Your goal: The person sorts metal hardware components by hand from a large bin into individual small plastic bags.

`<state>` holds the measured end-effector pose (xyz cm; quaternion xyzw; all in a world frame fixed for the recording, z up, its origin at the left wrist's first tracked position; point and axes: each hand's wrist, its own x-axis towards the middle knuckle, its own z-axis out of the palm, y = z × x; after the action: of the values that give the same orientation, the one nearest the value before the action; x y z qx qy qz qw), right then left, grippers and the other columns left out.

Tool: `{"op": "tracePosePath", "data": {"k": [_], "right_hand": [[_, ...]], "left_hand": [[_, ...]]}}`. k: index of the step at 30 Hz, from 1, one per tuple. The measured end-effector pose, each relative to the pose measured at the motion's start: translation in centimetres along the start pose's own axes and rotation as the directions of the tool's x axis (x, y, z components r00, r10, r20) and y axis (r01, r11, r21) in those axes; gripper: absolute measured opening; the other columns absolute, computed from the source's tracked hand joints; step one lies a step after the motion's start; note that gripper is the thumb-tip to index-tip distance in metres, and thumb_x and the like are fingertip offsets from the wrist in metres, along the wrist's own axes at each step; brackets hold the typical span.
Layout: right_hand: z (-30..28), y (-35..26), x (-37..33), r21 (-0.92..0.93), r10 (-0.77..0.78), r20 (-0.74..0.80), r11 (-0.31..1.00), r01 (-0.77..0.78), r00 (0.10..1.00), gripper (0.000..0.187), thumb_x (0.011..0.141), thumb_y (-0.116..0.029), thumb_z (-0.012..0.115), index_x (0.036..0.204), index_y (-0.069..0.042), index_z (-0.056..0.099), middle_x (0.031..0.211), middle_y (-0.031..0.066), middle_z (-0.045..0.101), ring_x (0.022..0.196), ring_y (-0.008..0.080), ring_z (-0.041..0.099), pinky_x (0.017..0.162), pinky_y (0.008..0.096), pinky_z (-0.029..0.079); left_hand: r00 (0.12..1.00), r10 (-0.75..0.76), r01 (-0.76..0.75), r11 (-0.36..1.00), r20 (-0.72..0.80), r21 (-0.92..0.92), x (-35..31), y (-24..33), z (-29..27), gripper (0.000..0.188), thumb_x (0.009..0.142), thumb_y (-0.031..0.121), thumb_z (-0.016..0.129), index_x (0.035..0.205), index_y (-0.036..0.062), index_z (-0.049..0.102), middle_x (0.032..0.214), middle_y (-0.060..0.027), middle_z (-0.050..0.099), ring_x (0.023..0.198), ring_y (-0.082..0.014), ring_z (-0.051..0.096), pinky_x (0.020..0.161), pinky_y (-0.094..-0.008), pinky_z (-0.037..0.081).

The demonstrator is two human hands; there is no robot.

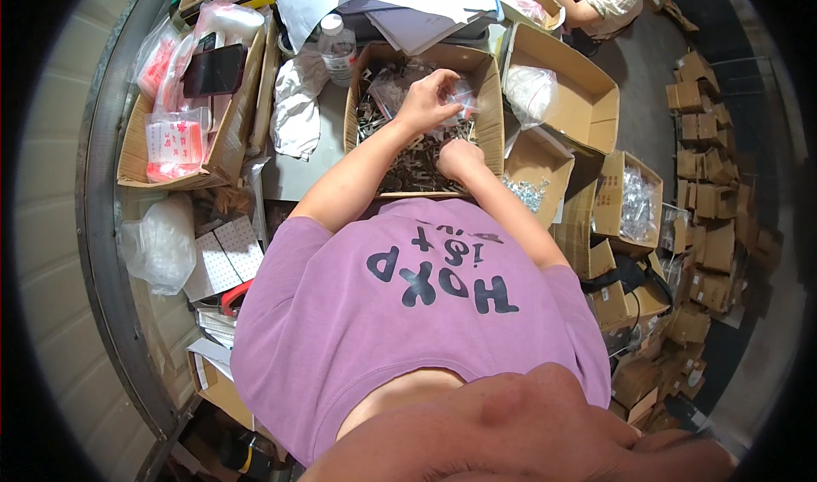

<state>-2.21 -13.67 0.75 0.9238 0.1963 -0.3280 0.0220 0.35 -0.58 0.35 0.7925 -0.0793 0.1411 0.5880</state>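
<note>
A cardboard box [489, 99] in front of me holds a heap of small dark metal parts [417, 163]. My left hand [423, 99] is raised over the box, its fingers pinched on a small clear plastic bag [464, 97]. Lower in the box, my right hand [459, 157] is closed down among the metal parts; what it grips is hidden. My purple shirt covers the near edge of the box.
A water bottle [339, 50] stands left of the box beside white crumpled bags [296, 108]. Open cartons [587, 91] sit to the right, one with small silver parts [528, 193]. A box on the left holds packets and a dark phone [213, 69]. Another person [596, 1] sits at the back.
</note>
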Motion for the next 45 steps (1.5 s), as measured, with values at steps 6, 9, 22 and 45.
{"op": "tracePosePath", "data": {"k": [6, 9, 22, 45], "right_hand": [[1.1, 1.2, 0.8, 0.095, -0.093, 0.042, 0.991, 0.089, 0.995, 0.029, 0.072, -0.022, 0.062, 0.092, -0.001, 0.067, 0.101, 0.0194, 0.063, 0.095, 0.0328, 0.061, 0.082, 0.0389, 0.049], [2.5, 2.5, 2.3, 0.233, -0.103, -0.011, 0.967, 0.102, 0.995, 0.033, 0.063, -0.025, 0.075, 0.086, -0.002, 0.067, 0.085, 0.0206, 0.064, 0.079, 0.0322, 0.062, 0.074, 0.038, 0.048], [-1.7, 4.5, -3.9, 0.855, -0.195, -0.131, 0.474, 0.21, 0.972, 0.009, 0.087, -0.01, 0.052, 0.088, -0.002, 0.048, 0.073, 0.0049, 0.053, 0.064, 0.0127, 0.053, 0.055, 0.0282, 0.047], [-5.1, 8.5, -7.6, 0.586, 0.205, -0.676, 0.732, 0.348, 0.708, 0.02, 0.081, -0.021, 0.061, 0.087, -0.002, 0.065, 0.075, 0.0165, 0.064, 0.07, 0.0283, 0.063, 0.065, 0.0334, 0.048]], "left_hand": [[1.0, -0.021, 0.021, 1.0, 0.015, 0.008, 0.0, -0.3, 0.1, 0.046, 0.067, 0.012, 0.074, 0.107, 0.0021, 0.055, 0.083, -0.0069, 0.06, 0.073, -0.0117, 0.057, 0.068, -0.025, 0.048], [1.0, -0.014, 0.014, 1.0, 0.017, 0.01, 0.1, -0.3, 0.1, 0.046, 0.066, 0.012, 0.074, 0.107, 0.0024, 0.055, 0.083, -0.0069, 0.06, 0.073, -0.0115, 0.057, 0.068, -0.0252, 0.048], [0.995, -0.091, 0.092, 0.995, 0.031, -0.024, -0.1, 0.3, -0.3, 0.045, 0.067, 0.009, 0.074, 0.108, 0.0034, 0.055, 0.086, -0.0055, 0.06, 0.075, -0.0095, 0.056, 0.069, -0.0246, 0.047], [0.808, -0.065, 0.369, 0.831, 0.586, -0.416, -2.5, 0.7, 2.7, 0.038, 0.07, -0.003, 0.065, 0.104, 0.0022, 0.049, 0.089, -0.0005, 0.05, 0.083, -0.0084, 0.049, 0.078, -0.0239, 0.043]]}}
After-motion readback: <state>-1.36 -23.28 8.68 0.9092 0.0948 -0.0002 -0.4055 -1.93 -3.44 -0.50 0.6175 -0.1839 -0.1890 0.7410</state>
